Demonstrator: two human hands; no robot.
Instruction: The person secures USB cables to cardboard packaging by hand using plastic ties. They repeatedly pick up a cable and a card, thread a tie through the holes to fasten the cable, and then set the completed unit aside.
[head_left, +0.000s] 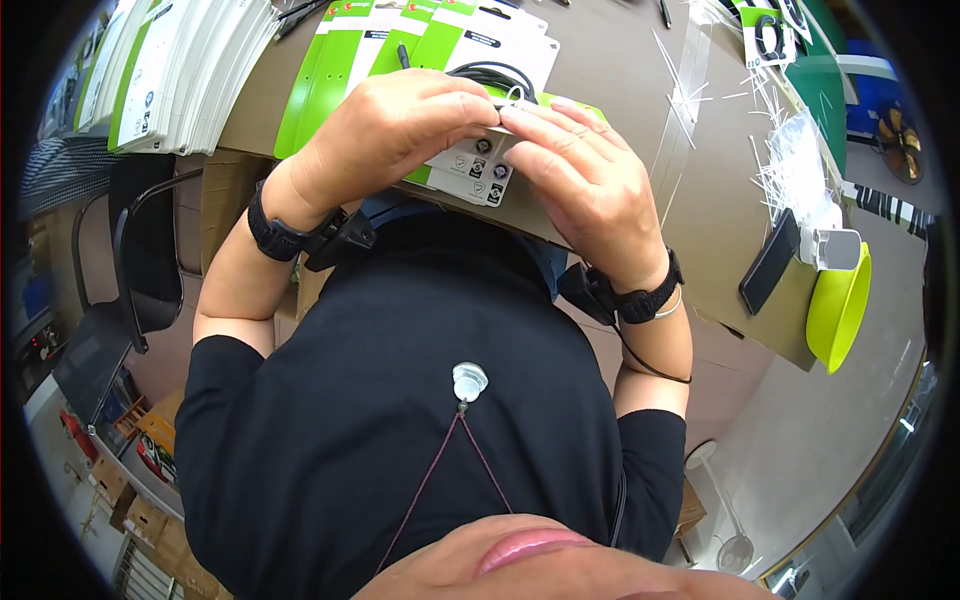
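Left hand (405,120) at upper centre of the frame, fingers bent, right hand (595,185) beside it, fingers curved inward, fingertips (510,115) close together, bare forearms (238,272) angled upward

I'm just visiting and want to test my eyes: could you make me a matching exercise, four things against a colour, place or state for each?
Things:
1. cable
2. bowl
3. pendant
4. card stack

Descriptions:
A. hanging over the black shirt
B. white and green, at the picture's upper left
C. lime green
D. black, looped beside the left hand and right hand

Pairs: 1-D, 2-C, 3-A, 4-B
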